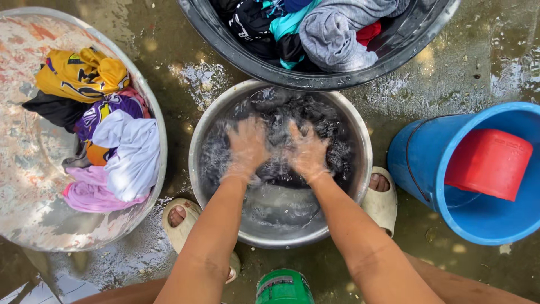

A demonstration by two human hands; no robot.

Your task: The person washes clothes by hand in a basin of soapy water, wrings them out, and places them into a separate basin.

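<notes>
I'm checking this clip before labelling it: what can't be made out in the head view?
- Left hand and right hand: motion-blurred under the water, so the grip on the dark garment is unclear.
- Dark garment: its kind is hidden by water and blur.
- Black tub: cut off by the top edge.
- Green container: cut off by the bottom edge.
- Blue bucket: the red scoop hides what it holds.

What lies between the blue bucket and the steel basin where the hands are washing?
In the head view, a foot in a beige slipper stands on wet ground between the blue bucket and the steel basin.
</notes>
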